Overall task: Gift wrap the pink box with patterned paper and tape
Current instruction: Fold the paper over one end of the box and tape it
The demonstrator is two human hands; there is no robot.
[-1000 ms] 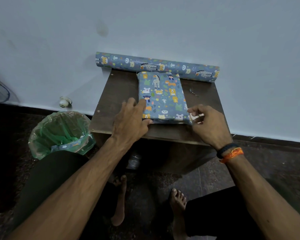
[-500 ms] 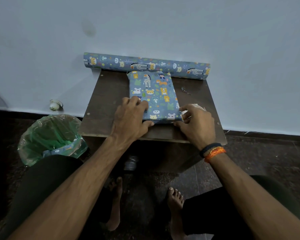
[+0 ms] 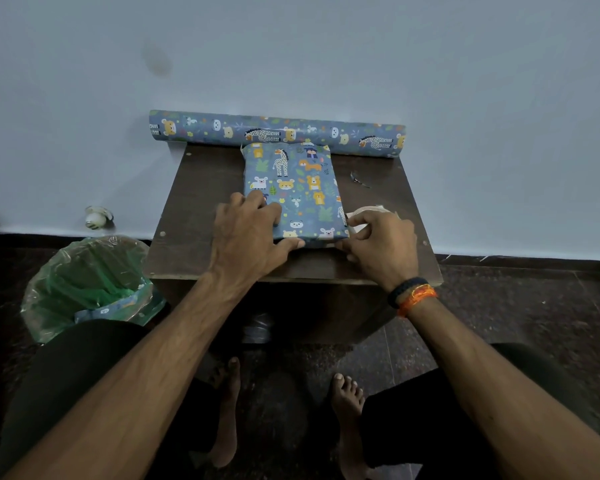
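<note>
The wrapped box lies mid-counter. Left hand presses flat on its near-left corner, grip open. Right hand pinches tape at the near-right corner. Risk: releasing pressure could let the end fold spring open.

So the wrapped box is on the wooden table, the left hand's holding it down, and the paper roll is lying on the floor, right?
Not quite. In the head view the paper roll lies along the table's far edge against the wall. The left hand does hold down the wrapped box.
</note>
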